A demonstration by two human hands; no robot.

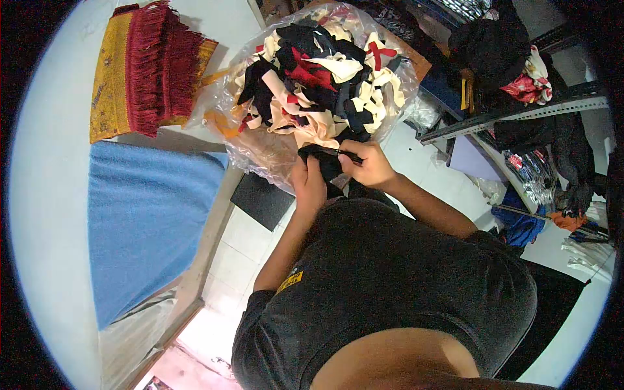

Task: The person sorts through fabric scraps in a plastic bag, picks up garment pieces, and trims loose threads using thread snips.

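Observation:
My left hand [309, 185] is closed on a piece of black cloth [328, 162], with the thumb and fingers pinching its edge. Fingers curled, my right hand [370, 168] grips a slim dark tool [350, 156] whose tip reaches left over the cloth; its exact kind is too small to make out. Just beyond both hands stands a big clear plastic bag [393, 120], open at the top. It is heaped with fabric pieces [318, 71] in black, cream and red.
On the left hang a blue towel [146, 221] and a maroon fringed cloth with yellow borders [156, 71]. Metal shelving [513, 117] with packets and dark cloths stands close on the right. A dark flat square [263, 200] lies on the tiled floor [237, 266].

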